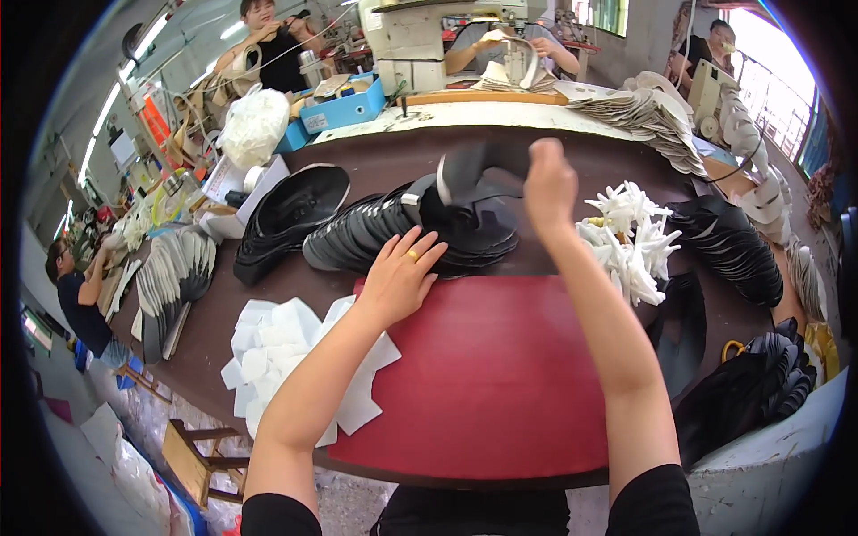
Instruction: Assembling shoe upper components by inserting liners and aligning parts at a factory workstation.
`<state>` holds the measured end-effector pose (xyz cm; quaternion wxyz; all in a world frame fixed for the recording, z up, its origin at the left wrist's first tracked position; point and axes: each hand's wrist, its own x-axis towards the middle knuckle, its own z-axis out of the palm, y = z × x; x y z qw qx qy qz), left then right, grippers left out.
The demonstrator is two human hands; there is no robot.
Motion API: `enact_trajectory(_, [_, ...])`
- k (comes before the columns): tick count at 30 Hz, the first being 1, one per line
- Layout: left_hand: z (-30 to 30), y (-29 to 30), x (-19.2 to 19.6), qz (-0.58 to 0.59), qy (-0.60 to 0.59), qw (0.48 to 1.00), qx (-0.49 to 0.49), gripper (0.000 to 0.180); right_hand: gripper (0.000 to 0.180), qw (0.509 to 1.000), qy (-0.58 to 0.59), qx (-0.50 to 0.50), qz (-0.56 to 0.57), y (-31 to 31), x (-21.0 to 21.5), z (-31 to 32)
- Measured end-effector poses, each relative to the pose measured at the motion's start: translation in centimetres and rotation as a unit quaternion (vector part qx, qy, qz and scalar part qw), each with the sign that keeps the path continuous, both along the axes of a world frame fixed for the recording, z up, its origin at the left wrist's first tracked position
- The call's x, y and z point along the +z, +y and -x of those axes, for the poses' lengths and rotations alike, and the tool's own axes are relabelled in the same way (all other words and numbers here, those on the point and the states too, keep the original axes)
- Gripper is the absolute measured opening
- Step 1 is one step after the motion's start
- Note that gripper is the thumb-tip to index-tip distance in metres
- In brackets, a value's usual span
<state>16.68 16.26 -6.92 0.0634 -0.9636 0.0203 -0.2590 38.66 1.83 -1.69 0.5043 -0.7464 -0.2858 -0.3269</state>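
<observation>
My left hand (pixel 407 272) lies palm down with its fingers spread, at the near side of a row of overlapping black shoe-upper pieces (pixel 344 239). My right hand (pixel 550 186), raised above the table and slightly blurred, is closed on one end of a black shoe-upper piece (pixel 487 163). That piece curves leftward over the pile and shows a pale edge at its far end. Below my hands a red mat (pixel 483 375) covers the near part of the table. White cut patches (pixel 277 344) lie loosely heaped beside my left forearm.
White finger-like scraps (pixel 630 237) sit right of my right forearm, with fanned black pieces (pixel 728 246) beyond. Yellow-handled scissors (pixel 733 348) lie near the right edge. More black pieces (pixel 290 210) and pale pieces (pixel 174 277) stand left. Other people work at machines behind the brown table (pixel 384 152).
</observation>
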Motion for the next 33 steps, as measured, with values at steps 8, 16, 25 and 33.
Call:
enact_trajectory(8, [10.9,-2.8,5.7,0.638,0.078,0.762,-0.083,0.048,0.019,0.788,0.037,0.457,0.411,-6.0,8.8,6.1])
enact_trajectory(16, [23.1,-5.6,-1.2,0.348,-0.013,0.928,0.134,0.032,0.027,0.768,-0.093,0.488,0.404,0.1,-2.0,17.4])
enact_trajectory(25, [21.7,-5.6,-1.2,0.24,-0.023,0.96,0.141,0.022,0.028,0.864,0.066,0.33,0.374,3.7,0.6,17.1])
enact_trajectory(33, [20.5,-7.9,0.7,0.811,-0.159,0.561,0.052,0.018,0.026,0.616,0.585,0.526,0.051,-4.5,1.9,25.6])
